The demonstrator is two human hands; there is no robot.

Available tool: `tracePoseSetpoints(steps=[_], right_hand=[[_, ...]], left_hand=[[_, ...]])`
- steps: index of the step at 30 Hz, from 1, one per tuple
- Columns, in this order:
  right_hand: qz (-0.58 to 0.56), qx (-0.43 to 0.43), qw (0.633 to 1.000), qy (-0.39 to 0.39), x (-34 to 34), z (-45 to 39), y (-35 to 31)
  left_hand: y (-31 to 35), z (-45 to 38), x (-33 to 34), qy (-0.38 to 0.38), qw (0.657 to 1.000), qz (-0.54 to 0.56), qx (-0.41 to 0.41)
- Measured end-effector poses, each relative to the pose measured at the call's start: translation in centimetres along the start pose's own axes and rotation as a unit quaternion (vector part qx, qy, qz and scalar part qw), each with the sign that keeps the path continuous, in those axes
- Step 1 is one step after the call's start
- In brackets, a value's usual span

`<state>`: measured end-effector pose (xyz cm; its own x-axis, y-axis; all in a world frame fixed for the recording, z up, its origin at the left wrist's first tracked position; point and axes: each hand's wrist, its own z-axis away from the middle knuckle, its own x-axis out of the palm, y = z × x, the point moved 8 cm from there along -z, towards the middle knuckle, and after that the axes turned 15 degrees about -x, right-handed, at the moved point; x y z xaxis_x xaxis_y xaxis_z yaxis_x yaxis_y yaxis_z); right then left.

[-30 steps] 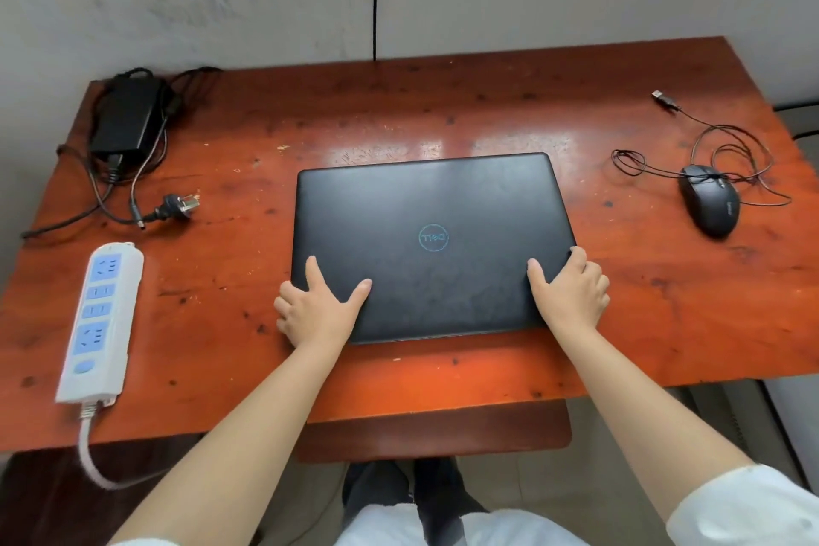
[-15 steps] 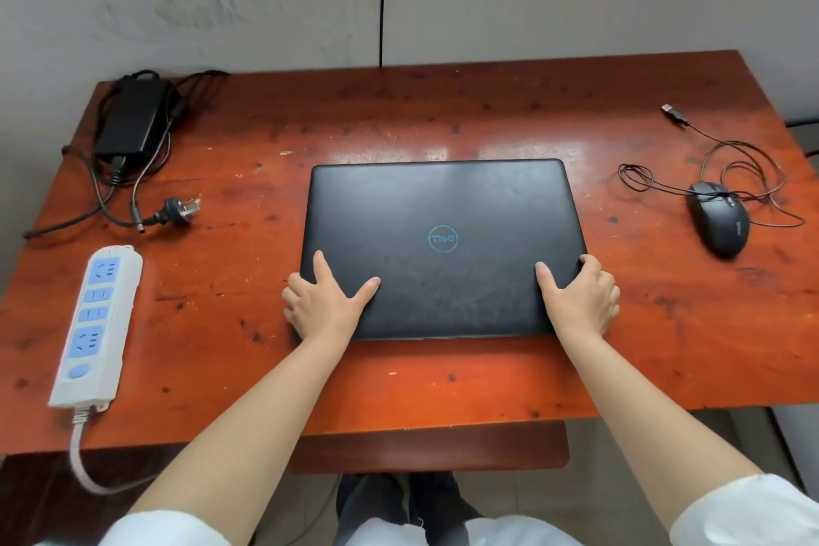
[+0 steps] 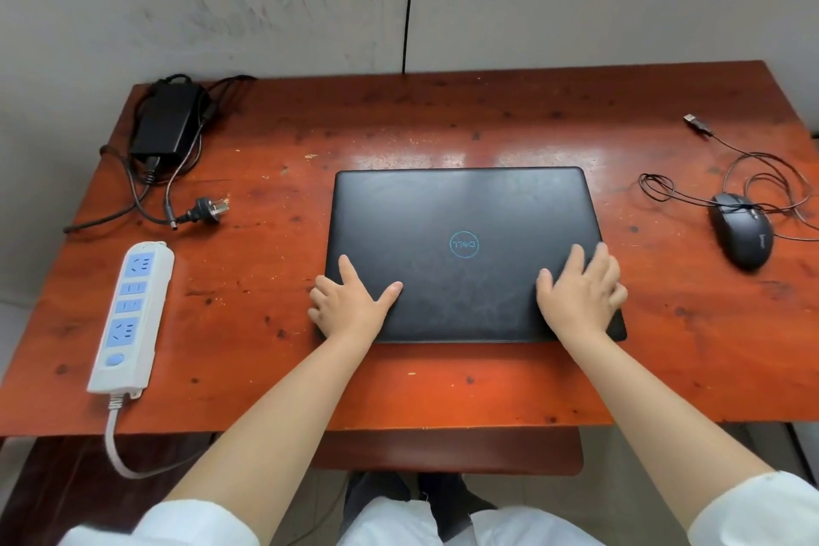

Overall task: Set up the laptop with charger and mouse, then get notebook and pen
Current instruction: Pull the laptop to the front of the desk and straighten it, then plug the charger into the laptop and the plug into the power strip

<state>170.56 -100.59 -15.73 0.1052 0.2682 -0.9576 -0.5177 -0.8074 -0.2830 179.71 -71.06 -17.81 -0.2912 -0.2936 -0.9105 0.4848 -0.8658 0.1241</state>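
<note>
step: laptop (image 3: 465, 253) closed on desk (image 3: 443, 381), being positioned | both hands flat on lid, fingers (image 3: 596, 262) spread, gripping nothing | right hand (image 3: 578, 297) slightly blurred, likely moving | next: lift lid, then charger (image 3: 166, 122) left of laptop

Closed laptop (image 3: 461, 253) flat on counter (image 3: 443, 381), left hand (image 3: 350, 301) and right hand (image 3: 580, 293) spread on lid; charger (image 3: 166, 120) far left, mouse (image 3: 741, 235) right
</note>
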Motion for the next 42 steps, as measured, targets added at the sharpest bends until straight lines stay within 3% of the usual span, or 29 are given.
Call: tracePoseSetpoints(steps=[7,13,16,19,23,26,32,36,40,42], right_hand=[[-0.020,-0.237,0.969,-0.068,3.4,0.6,-15.0],[-0.025,-0.304,0.945,-0.119,7.7,1.1,-26.5],[-0.016,-0.291,0.950,-0.116,9.2,0.1,-30.8],[0.003,-0.260,0.960,-0.102,10.6,-0.9,-33.3],[0.075,-0.195,0.970,-0.122,12.0,-1.7,-32.8],[0.121,-0.208,0.959,-0.147,12.8,-1.4,-32.5],[-0.007,-0.198,0.977,-0.071,10.0,-2.3,-31.3],[0.000,-0.158,0.987,-0.038,8.6,-3.0,-29.3],[-0.017,-0.034,0.999,0.030,8.1,-3.4,-26.3],[-0.032,-0.001,0.998,0.049,8.3,-3.6,-25.4]], left_hand=[[-3.5,-3.7,-4.2,-0.021,0.998,0.058,0.015],[-8.7,-11.5,-10.9,0.044,0.995,0.075,0.053],[-9.6,-15.6,-13.6,0.061,0.986,0.094,0.122],[-10.7,-19.9,-15.3,0.025,0.979,0.100,0.174],[-9.9,-24.4,-15.6,0.003,0.961,-0.033,0.275],[-8.2,-25.8,-14.3,-0.036,0.921,-0.169,0.349],[-6.1,-26.2,-14.8,-0.021,0.843,-0.298,0.448],[-3.7,-22.7,-18.8,0.014,0.801,-0.125,0.585],[0.0,-19.8,-19.4,-0.026,0.800,-0.044,0.598],[2.2,-17.4,-19.0,-0.015,0.773,-0.010,0.634]])
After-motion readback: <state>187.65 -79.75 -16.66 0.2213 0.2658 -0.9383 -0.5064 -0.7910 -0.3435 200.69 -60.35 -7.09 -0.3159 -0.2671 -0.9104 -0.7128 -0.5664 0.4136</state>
